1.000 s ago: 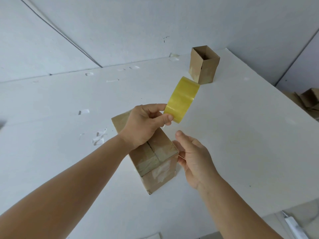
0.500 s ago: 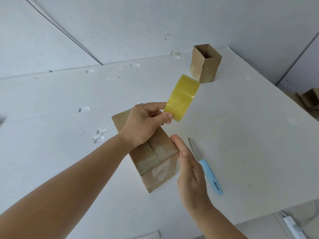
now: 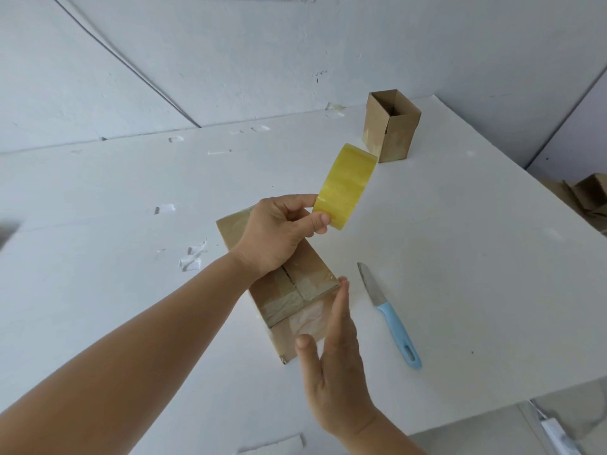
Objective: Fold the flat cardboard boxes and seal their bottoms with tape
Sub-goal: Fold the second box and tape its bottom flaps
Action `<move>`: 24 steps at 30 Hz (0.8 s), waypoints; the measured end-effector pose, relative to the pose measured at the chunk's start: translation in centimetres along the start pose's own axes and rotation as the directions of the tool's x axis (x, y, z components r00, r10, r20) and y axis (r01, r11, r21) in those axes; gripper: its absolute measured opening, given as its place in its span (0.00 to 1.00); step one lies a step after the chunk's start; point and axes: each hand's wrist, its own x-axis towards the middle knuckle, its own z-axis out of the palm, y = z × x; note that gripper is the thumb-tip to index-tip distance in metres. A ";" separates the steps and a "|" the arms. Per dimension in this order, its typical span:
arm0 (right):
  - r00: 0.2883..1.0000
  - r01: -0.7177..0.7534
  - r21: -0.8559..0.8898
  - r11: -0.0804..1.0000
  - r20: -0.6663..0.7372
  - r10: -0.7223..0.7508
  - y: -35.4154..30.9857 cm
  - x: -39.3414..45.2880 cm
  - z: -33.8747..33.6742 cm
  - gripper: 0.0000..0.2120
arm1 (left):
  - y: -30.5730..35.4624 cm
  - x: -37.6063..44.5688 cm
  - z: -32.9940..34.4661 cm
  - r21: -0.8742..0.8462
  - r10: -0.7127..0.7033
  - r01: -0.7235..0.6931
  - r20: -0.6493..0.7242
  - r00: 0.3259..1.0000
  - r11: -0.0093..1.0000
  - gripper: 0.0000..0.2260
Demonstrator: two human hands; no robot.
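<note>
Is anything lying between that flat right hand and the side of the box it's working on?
Nothing visible. The right hand, fingers straight, is right up against the taped side of the cardboard box; whether it presses the side, the view cannot settle. The knife lies on the table, on the far side of that hand from the box.

White table (image 3: 460,257) against white panel walls (image 3: 230,54) (scuffed, seamed); even daylight.
</note>
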 end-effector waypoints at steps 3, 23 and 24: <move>1.000 0.012 -0.134 0.991 0.010 -0.011 0.8 0.1 0.3 0.39 | 0.1 0.0 0.0 0.011 -0.005 0.006 -0.007 1.000 1.000 0.07; 0.959 0.088 0.193 0.977 -0.281 -0.031 -4.2 9.0 -11.8 0.05 | 5.4 -0.1 2.1 0.148 -0.096 0.057 0.275 0.957 0.987 0.12; 0.956 0.082 0.185 0.979 -0.292 -0.025 -4.0 8.9 -11.9 0.05 | 5.7 0.0 2.4 0.247 -0.093 0.030 0.248 0.964 0.969 0.11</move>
